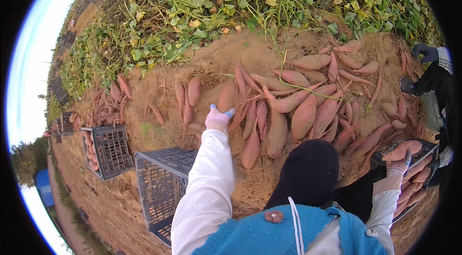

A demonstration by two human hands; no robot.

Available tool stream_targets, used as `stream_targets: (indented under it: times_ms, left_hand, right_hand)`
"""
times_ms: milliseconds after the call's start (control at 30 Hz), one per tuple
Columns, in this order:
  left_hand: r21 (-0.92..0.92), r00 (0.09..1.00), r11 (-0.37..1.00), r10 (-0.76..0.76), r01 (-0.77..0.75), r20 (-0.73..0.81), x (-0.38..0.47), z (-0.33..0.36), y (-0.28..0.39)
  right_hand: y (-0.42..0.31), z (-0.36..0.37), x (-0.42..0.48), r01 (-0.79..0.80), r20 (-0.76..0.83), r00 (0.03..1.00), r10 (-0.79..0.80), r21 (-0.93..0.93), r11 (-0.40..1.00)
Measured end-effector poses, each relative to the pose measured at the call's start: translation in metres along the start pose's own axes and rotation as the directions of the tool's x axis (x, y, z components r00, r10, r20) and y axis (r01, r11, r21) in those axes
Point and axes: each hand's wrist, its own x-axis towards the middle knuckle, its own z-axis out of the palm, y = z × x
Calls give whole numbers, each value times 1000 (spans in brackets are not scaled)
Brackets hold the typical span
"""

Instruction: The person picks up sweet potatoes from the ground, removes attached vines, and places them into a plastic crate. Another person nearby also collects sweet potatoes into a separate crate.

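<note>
My left hand (219, 116), in a striped glove with blue fingertips, has its fingers around the lower end of a sweet potato (227, 96) beside the heap. My right hand (397, 166), gloved alike, holds a large sweet potato (402, 150) over a black plastic crate (429, 154) at the right. That crate holds several sweet potatoes (407, 193). Before my knees a wide heap of sweet potatoes (304, 118) lies on the soil, some still joined by stems. Whether the left hand's sweet potato is off the ground I cannot tell.
An empty-looking black crate (164, 186) lies tilted left of my arm. Beyond it stands a crate of sweet potatoes (108, 152), near another pile (108, 108). Green vines (216, 5) cover the far side. A co-worker's gloved hand (426, 52) and dark shoe (408, 86) are at the right.
</note>
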Motion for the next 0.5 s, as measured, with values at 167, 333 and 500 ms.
stream_targets:
  times_ms: [167,333,500]
  left_hand:
    - [-675,994,730,106,-106,-41,-71,37,3]
    - [-978,873,-191,488,84,-20,-106,35,1]
    - [-975,853,-216,498,-50,-155,-188,-30,12]
  right_hand:
    - [2,-12,-5,11,75,997,-14,34,999]
    - [-8,-34,-19,12,117,993,-27,130,991]
    - [-9,-28,-47,3,291,953,-80,256,967]
